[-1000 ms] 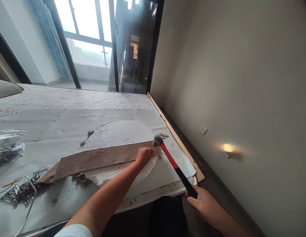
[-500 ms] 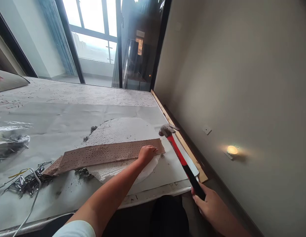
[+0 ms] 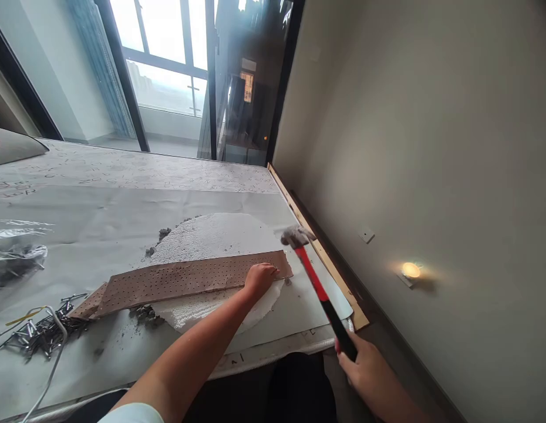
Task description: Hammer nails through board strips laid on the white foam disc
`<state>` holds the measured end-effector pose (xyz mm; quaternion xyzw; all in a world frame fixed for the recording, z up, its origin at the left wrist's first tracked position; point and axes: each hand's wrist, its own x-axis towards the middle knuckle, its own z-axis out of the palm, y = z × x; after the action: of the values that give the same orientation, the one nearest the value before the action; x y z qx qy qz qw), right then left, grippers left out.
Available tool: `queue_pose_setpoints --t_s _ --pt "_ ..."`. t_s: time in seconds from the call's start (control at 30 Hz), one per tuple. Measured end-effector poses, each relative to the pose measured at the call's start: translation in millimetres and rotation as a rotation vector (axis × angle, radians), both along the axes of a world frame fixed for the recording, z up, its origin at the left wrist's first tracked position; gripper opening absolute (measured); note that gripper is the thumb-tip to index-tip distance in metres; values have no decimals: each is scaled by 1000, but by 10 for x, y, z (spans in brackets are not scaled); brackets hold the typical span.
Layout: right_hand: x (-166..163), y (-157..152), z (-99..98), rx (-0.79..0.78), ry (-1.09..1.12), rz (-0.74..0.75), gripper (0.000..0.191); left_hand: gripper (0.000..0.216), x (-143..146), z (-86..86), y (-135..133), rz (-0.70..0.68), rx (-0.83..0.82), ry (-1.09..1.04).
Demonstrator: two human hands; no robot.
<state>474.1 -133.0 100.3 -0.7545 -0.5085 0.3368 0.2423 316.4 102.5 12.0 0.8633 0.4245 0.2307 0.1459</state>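
Observation:
In my right hand (image 3: 365, 364), closed round the black grip, is a claw hammer (image 3: 316, 282) with a red and black handle. Its metal head is raised over the right part of the work surface. My left hand (image 3: 260, 279) rests near the right end of a brown perforated board (image 3: 185, 278), fingers pinched together; whatever they hold is too small or hidden to name. Under the board lies a rough-edged white foam slab (image 3: 220, 235). A smaller brown perforated piece (image 3: 88, 302) shows at the board's left end.
A heap of screws or nails (image 3: 33, 336) lies on the left, beside a white cable (image 3: 57, 352). Behind it is a clear plastic bag (image 3: 17, 258) with dark contents. Grey crumbs (image 3: 145, 314) edge the foam. A wooden strip (image 3: 326, 258) runs along the right wall, which has a lit lamp (image 3: 411, 270).
The hammer and my right hand have shifted slightly left and down, partly with the camera view. My left hand stays at the same place on the board.

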Motion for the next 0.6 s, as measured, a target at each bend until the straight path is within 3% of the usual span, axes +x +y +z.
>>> queue_pose_setpoints --t_s 0.13,0.3,0.47,0.6 --pt "-45 -14 -66 -59 9 10 7 33 -6 2 -4 -6 11 13" --pt "-9 -33 19 15 31 -15 8 33 -1 9 6 -5 -12 -14" --pt "-61 0 -105 -10 12 -28 10 31 -5 -10 16 -11 -37 -49" --pt "-45 -22 -60 0 15 -13 13 33 -7 -18 19 -7 -8 -25"
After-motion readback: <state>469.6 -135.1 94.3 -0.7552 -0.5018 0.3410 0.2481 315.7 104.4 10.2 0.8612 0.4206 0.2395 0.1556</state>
